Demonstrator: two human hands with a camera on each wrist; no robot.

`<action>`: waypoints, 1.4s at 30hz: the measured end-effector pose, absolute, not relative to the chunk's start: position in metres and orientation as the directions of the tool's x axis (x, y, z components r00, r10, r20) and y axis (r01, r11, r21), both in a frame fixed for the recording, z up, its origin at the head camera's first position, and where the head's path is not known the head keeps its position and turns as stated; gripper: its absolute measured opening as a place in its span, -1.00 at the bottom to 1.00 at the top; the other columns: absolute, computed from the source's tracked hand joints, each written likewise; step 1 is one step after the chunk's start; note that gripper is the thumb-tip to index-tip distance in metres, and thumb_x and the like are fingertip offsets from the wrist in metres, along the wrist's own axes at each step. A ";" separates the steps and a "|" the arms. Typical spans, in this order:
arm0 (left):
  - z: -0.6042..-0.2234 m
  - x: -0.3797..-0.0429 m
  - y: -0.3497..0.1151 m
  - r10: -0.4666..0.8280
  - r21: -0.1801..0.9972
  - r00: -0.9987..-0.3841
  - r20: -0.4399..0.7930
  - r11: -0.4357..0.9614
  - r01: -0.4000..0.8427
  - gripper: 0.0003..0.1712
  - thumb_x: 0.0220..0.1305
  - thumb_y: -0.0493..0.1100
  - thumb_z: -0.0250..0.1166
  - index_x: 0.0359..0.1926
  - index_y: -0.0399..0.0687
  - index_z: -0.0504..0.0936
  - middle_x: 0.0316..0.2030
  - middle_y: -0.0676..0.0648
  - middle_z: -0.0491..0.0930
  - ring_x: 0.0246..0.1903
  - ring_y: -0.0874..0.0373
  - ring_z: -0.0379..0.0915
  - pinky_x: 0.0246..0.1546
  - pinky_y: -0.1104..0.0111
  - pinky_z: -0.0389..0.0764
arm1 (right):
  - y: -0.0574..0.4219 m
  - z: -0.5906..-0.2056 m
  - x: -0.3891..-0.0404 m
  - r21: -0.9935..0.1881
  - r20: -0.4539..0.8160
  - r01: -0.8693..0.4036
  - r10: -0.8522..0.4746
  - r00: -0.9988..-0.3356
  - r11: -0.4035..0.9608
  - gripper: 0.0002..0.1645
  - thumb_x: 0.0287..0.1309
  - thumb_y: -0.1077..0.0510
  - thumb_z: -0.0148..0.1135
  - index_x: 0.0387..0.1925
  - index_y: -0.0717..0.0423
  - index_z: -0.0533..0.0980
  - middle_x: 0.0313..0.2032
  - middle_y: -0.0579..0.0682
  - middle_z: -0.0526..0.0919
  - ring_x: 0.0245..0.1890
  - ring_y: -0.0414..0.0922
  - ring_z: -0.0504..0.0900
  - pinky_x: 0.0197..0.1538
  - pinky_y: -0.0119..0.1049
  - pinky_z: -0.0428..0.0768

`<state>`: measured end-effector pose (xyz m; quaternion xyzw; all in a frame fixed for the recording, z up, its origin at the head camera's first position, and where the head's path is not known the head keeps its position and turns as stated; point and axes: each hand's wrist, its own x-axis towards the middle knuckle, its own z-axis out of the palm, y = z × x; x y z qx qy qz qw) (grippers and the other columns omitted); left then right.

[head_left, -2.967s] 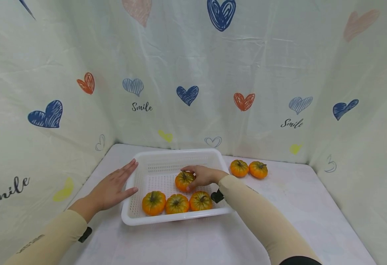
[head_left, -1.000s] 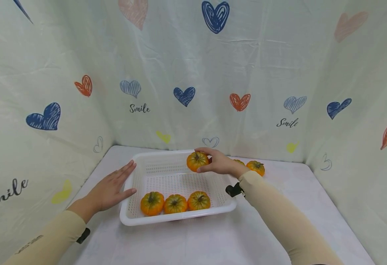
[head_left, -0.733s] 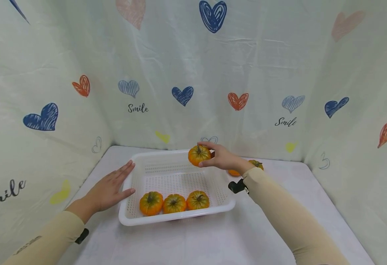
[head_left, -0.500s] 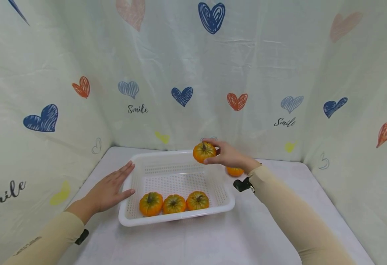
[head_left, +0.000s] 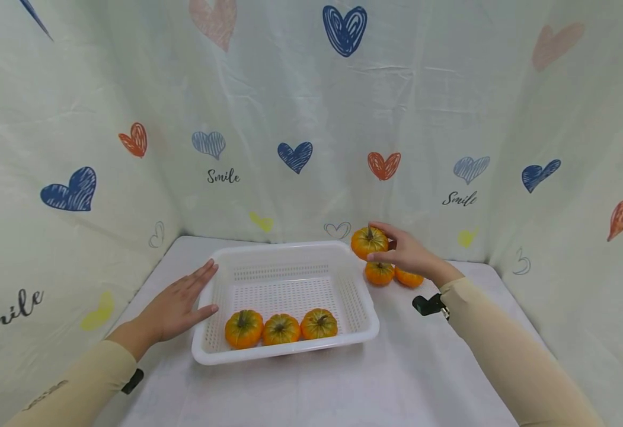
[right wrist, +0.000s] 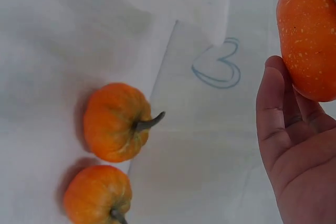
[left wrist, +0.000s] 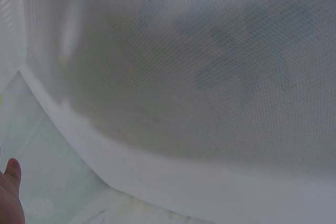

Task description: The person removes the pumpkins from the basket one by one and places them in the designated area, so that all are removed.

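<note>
In the head view my right hand [head_left: 409, 254] grips a small orange pumpkin [head_left: 368, 242], raised beyond the basket's back right corner. The right wrist view shows this held pumpkin [right wrist: 310, 38] from below, fingers and thumb round it. Two more pumpkins, a left one [head_left: 379, 273] and a right one [head_left: 409, 277], sit on the table just under that hand. My left hand [head_left: 180, 305] rests with straight fingers at the left rim of a white plastic basket [head_left: 284, 354]. Inside the basket, three pumpkins [head_left: 281, 329] stand in a row along the near side.
A white cloth covers the table [head_left: 311, 391]. Close behind it hangs a pale curtain [head_left: 423, 118] printed with hearts, which also closes in both sides. The basket's perforated wall [left wrist: 10, 30] shows at the corner of the left wrist view.
My right hand has lifted the pumpkin out of the basket and carried it right, over the back right rim, toward the two on the table. My left hand has stayed at the rim.
</note>
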<state>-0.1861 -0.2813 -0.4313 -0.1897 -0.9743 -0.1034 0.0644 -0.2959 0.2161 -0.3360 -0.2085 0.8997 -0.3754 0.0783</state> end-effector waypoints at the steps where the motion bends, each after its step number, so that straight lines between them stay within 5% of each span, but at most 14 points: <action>1: -0.431 -0.186 -0.281 0.356 0.176 -0.920 0.164 0.907 0.382 0.02 0.34 0.25 0.19 0.58 -0.12 -0.04 0.56 -0.15 -0.11 0.46 -0.20 -0.01 0.38 -0.13 0.10 | 0.221 -0.337 -0.295 -0.707 0.014 -0.307 -0.421 -0.907 0.637 0.02 0.13 -0.13 0.44 0.53 -0.15 0.15 0.35 0.10 0.35 0.11 0.10 0.47 0.15 0.01 0.55; 15: -0.431 -0.186 -0.283 0.352 0.166 -0.921 0.165 0.911 0.378 0.03 0.34 0.26 0.18 0.58 -0.09 -0.07 0.56 -0.16 -0.11 0.45 -0.21 0.00 0.38 -0.14 0.10 | 0.283 -0.351 -0.291 -0.717 -0.009 -0.205 -0.302 -0.953 0.666 0.10 0.18 -0.18 0.39 0.57 -0.04 0.02 0.50 0.24 0.05 0.32 0.31 0.27 0.23 0.26 0.40; 21: -0.430 -0.187 -0.283 0.350 0.169 -0.923 0.159 0.912 0.374 0.03 0.35 0.26 0.18 0.59 -0.08 -0.08 0.56 -0.15 -0.12 0.46 -0.20 0.00 0.39 -0.13 0.09 | 0.305 -0.361 -0.287 -0.741 -0.039 -0.151 -0.267 -0.963 0.654 0.12 0.21 -0.17 0.37 0.58 0.01 -0.04 0.51 0.28 -0.02 0.29 0.32 0.31 0.18 0.19 0.49; 42: -0.429 -0.185 -0.280 0.360 0.174 -0.918 0.168 0.905 0.387 0.00 0.36 0.25 0.18 0.57 -0.13 -0.04 0.56 -0.18 -0.09 0.45 -0.20 0.02 0.39 -0.12 0.10 | 0.359 -0.410 -0.285 -0.757 -0.113 0.040 -0.070 -0.991 0.653 0.22 0.22 -0.30 0.28 0.59 0.07 -0.19 0.36 0.43 0.13 0.06 0.27 0.50 0.13 0.04 0.58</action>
